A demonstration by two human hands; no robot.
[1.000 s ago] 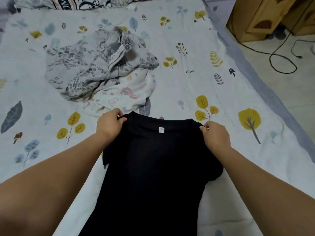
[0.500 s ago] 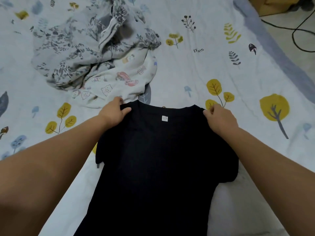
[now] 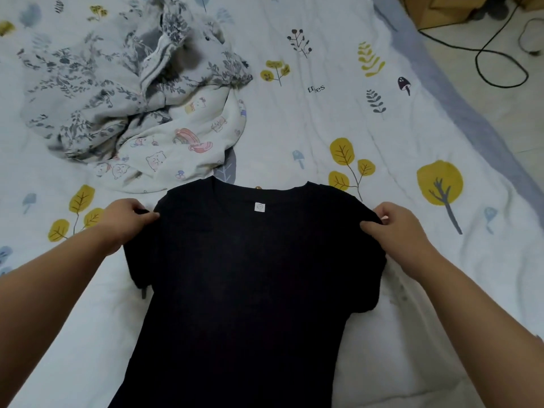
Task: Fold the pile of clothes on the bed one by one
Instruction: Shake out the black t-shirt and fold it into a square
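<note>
Far left on the bed (image 3: 323, 119) sits the unfolded pile: a grey floral garment (image 3: 88, 92) crumpled on top, overlapping a white cartoon-print garment (image 3: 188, 142) that pokes out toward the near side. The sheet itself is white with yellow leaves and little trees printed all over.

Just near of that pile, the left hand (image 3: 126, 222) has its fingers curled, pinching the left shoulder of the black t-shirt (image 3: 253, 290), thumb tip right on the fabric edge. The shirt lies flat in the middle of the bed, neckline pointing away from the person, body running down out of the bottom of the view. A small white tag (image 3: 259, 207) shows inside the collar. The left short sleeve is bunched a bit under the forearm.

On the other side the right hand (image 3: 397, 231) does the same thing, fingers and thumb pinching the right shoulder seam, a fold of black cloth caught between them. The collar's far edge almost touches the cartoon-print piece.

Far right, past the grey bed border, a black cable (image 3: 482, 54) loops over the floor (image 3: 515, 113).
</note>
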